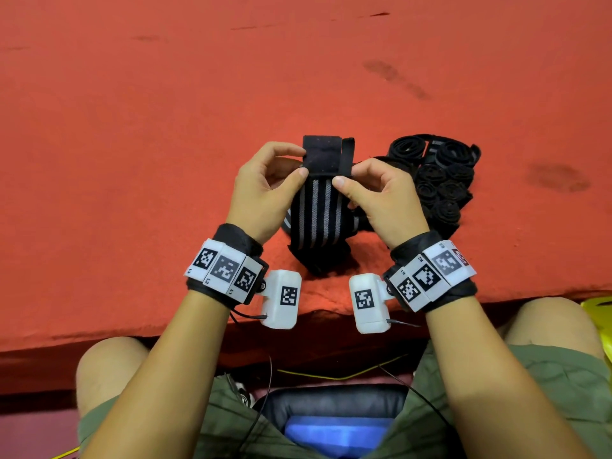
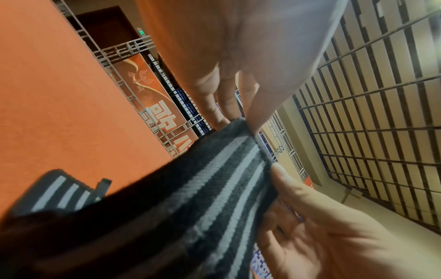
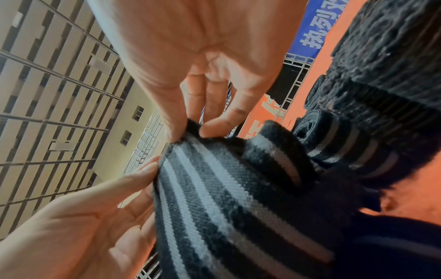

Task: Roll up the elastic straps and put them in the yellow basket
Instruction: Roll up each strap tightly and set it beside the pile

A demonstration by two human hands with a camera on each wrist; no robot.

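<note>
A black elastic strap with grey stripes (image 1: 317,210) is held upright over the red table, its plain black fastener end (image 1: 323,155) sticking up. My left hand (image 1: 299,162) pinches the strap's left edge just below that end. My right hand (image 1: 347,175) pinches the right edge at the same height. The left wrist view shows my left fingertips (image 2: 238,120) nipping the strap (image 2: 190,188). In the right wrist view thumb and finger (image 3: 190,130) grip the striped strap (image 3: 226,198). The strap's lower part lies bunched on the cloth. A sliver of the yellow basket (image 1: 599,313) shows at the right edge.
A pile of several rolled black straps (image 1: 440,180) lies just right of my right hand, also visible as rolls (image 3: 334,136) in the right wrist view. The red cloth table (image 1: 165,127) stretches far ahead and left. Its front edge runs just above my knees.
</note>
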